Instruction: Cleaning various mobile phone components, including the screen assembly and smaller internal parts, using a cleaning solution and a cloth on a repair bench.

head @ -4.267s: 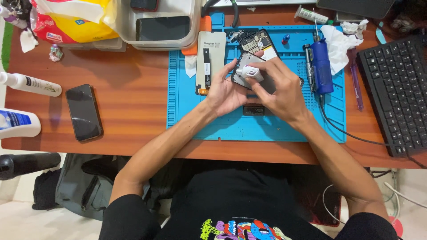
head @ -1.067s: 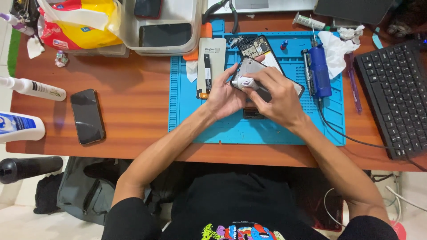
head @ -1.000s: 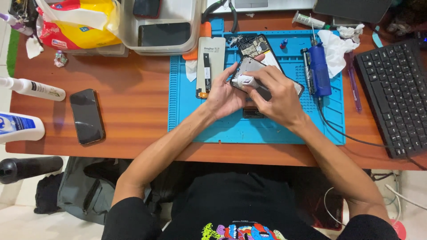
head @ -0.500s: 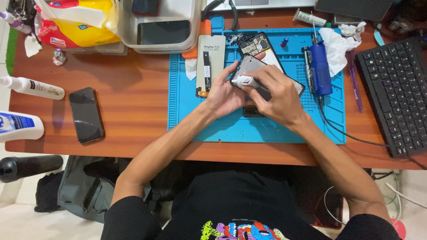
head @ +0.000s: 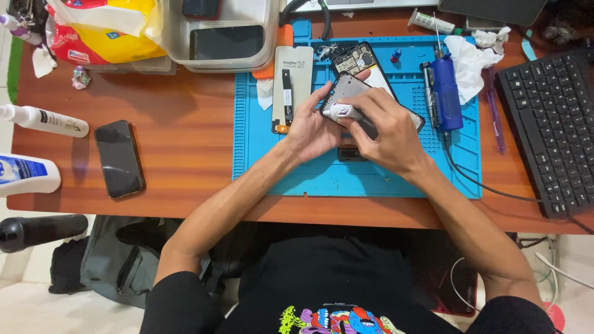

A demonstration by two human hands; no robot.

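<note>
My left hand (head: 312, 127) grips the lower left edge of a dark phone panel (head: 351, 86) held tilted above the blue work mat (head: 272, 167). My right hand (head: 387, 130) lies over the panel and presses a small white wad (head: 341, 111) against its surface. Just beyond the panel lies an opened phone body (head: 354, 59) with its circuit board showing. A white replacement screen (head: 292, 86) with a black flex strip lies on the mat to the left of my hands.
A blue powered tool (head: 444, 93) with a cable and crumpled tissue (head: 467, 62) lie at the right of the mat, a black keyboard (head: 544, 124) beyond. A black phone (head: 119, 158), white bottles (head: 43, 120), a clear plastic bin (head: 223, 37) and a yellow bag (head: 105, 31) occupy the wooden desk's left and back.
My right hand and the white wad have shifted slightly along the panel over the last seconds. The panel stays in my left hand; nothing else has moved.
</note>
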